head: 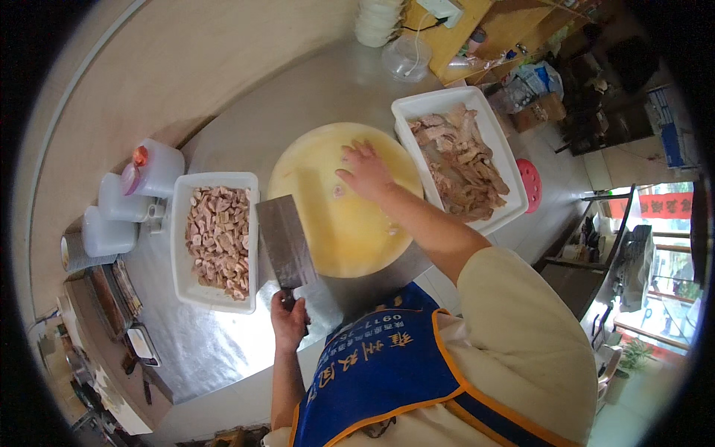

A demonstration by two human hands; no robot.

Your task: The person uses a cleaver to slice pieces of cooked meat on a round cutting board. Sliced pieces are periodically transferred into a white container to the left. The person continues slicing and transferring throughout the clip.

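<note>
My left hand (288, 323) grips the dark handle of a broad cleaver (285, 240). Its wide blade points away from me, over the left edge of a thick, round yellow chopping board (335, 240). My right hand (366, 170) is on or just above the board, fingers spread, with nothing seen in its grasp. A small meat scrap (338, 191) lies beside its thumb. Left of the cleaver stands a white plastic tub of chopped meat pieces (218, 246). To the right of the board, another white tub holds large, uncut-looking pieces of cooked meat (461, 162).
The board and tubs rest on a metal worktop (223, 357). Translucent plastic containers (159, 167) line the wall at left, near a small scale (143, 345). Stacked bowls (380, 22) stand at the back. A pink stool (529, 185) is beyond the right tub.
</note>
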